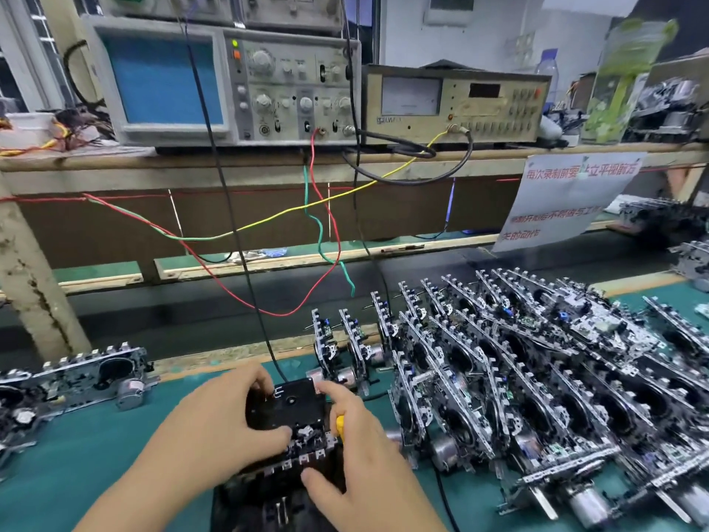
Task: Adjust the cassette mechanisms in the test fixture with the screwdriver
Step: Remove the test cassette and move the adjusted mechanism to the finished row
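A cassette mechanism [295, 410] with a black top sits in the black test fixture [268, 501] at the bottom centre of the green mat. My left hand [222, 420] grips the mechanism's left side, fingers over its far edge and thumb on the near part. My right hand [356, 439] lies on its right side, with the yellow screwdriver [340, 426] tucked in its palm; only a bit of the yellow handle shows, and the tip is hidden. Its thumb presses the row of keys at the front.
Several more mechanisms [537, 378] stand packed in rows to the right, and others [76, 382] lie on the left. An oscilloscope [222, 82] and a meter [456, 103] sit on the shelf above. Red, green, yellow and black wires [322, 224] hang down towards the fixture.
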The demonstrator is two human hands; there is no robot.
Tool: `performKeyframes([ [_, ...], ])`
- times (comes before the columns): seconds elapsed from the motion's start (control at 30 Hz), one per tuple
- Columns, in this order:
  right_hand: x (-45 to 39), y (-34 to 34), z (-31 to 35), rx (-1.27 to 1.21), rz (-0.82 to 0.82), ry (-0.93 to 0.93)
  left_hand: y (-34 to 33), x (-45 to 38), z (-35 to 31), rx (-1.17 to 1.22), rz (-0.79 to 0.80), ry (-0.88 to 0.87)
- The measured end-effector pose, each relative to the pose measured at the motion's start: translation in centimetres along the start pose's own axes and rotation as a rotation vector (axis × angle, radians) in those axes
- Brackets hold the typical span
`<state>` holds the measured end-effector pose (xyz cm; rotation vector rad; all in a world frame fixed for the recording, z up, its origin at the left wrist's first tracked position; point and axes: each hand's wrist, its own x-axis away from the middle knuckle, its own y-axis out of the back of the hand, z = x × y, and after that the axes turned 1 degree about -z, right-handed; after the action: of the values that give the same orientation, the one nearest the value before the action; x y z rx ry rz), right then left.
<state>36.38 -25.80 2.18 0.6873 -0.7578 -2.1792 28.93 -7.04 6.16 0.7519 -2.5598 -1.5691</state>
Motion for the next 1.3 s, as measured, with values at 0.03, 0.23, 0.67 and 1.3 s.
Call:
performKeyframes([
  [0.03,-0.1,0.1,0.1,0.01,0.013,0.001,-0.2,-0.2,0.0,0.008,-0.007,0.013],
  [0.23,-1.0,0.2,0.4,0.033,-0.011,0.028,-0.5,1.5,3.5,0.175,-0.363,0.032],
  [0.67,-3.6,-0.1,1.2,0.198,0.212,0.0,-2.4,6.0,7.3,0.194,-0.175,0.067],
  [1.3,-1.0,18.4,2.9,0.041,-0.278,-0.073,-0.2,-1.1,-12.7,0.872,-0.11,-0.225],
])
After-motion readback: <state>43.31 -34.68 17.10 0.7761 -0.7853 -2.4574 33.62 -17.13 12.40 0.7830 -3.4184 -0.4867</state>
